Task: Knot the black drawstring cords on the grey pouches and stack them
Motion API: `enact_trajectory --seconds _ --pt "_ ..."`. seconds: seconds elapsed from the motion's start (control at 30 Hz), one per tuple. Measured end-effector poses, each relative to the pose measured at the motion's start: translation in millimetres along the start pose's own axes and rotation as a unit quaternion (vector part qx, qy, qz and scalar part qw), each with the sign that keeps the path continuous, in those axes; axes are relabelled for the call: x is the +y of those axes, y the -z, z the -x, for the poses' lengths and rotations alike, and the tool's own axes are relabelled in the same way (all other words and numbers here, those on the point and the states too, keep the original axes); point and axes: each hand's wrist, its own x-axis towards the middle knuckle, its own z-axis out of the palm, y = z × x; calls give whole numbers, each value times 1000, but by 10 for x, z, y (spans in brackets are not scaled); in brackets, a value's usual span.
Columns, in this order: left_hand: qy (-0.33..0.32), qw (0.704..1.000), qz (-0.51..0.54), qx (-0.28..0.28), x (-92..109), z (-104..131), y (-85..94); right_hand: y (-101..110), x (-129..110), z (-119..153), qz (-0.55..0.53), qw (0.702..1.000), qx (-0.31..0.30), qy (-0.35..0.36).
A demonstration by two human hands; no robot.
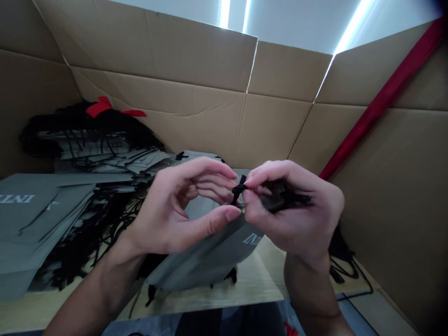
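Observation:
In the head view my right hand (292, 205) pinches a black ribbon (239, 188) between thumb and index finger, and the ribbon has a small knot or loop in it. My left hand (182, 205) curves around from the other side, its thumb and fingers apart on either side of the ribbon; whether a fingertip touches it, I cannot tell. Below both hands a grey bag (206, 256) with white lettering stands tilted on the table. Small black ribbon ends stick out at its lower corners. Part of the bag is hidden behind my hands.
Flat grey bags (21, 233) with black cords lie piled at the left. Behind them rises a stack of grey pieces with black cords (94, 140), topped by red strips (100, 107). Cardboard walls (196, 102) enclose the wooden table (259, 284). Black cords (346, 261) lie at right.

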Motion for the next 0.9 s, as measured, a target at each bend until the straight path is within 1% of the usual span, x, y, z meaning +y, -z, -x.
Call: enact_trajectory --seconds 0.07,0.1,0.23,0.3,0.5,0.57,0.73,0.9 --pt "39 998 -15 -42 34 -13 4 12 15 -2 24 999 5 26" --pt "40 997 -32 -51 47 -15 5 16 21 -5 29 999 2 37" --pt "28 996 -67 -54 63 -6 18 21 34 -17 29 997 -19 64" --pt "29 994 -79 -64 60 -5 34 19 37 -19 25 997 -32 70" --pt "25 991 -107 -82 56 -30 91 12 49 -5 23 997 -28 75" --pt "26 992 -105 -72 47 -45 93 15 51 -2 28 997 -32 72" --pt "13 998 -55 -32 21 -51 74 7 40 -2 25 995 -39 83" --pt "-4 997 -76 -13 35 -26 61 -33 36 9 17 996 -28 83"
